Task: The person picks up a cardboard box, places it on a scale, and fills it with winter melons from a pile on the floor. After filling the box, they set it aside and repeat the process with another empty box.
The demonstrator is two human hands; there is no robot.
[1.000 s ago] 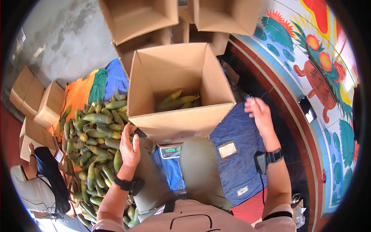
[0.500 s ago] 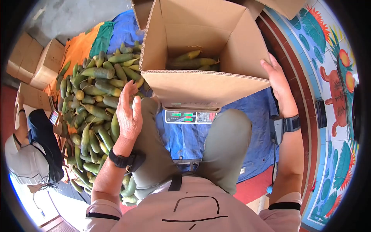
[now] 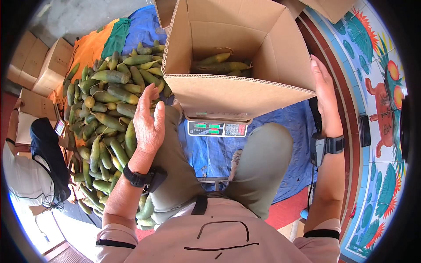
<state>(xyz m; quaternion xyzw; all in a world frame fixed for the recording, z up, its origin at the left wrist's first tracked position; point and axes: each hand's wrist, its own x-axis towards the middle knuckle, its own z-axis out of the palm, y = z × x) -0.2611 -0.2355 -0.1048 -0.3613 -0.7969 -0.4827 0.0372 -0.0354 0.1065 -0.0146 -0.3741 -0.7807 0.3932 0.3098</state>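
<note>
An open cardboard box (image 3: 239, 94) stands on a digital scale (image 3: 217, 128) with lit green displays, in front of my knees. Several long green radishes (image 3: 221, 67) lie at the bottom of the box. My right hand (image 3: 325, 90) is at the box's right wall, fingers stretched and holding nothing; whether it touches the cardboard is hard to tell. My left hand (image 3: 149, 120) hovers empty at the box's left front, fingers extended and thumb apart. Beside it spreads a big heap of green radishes (image 3: 107, 118).
Blue tarp (image 3: 280, 131) and orange sheeting (image 3: 83, 55) cover the floor. Closed cartons (image 3: 52, 65) stand at the far left, near another person (image 3: 33, 175). More cardboard boxes (image 3: 326, 8) are behind the open one. A tiled painted wall (image 3: 372, 87) runs along the right.
The box has shifted slightly to the right. My right hand has gone from the rim, thumb over it, to flat along the outer side. My left hand has barely moved.
</note>
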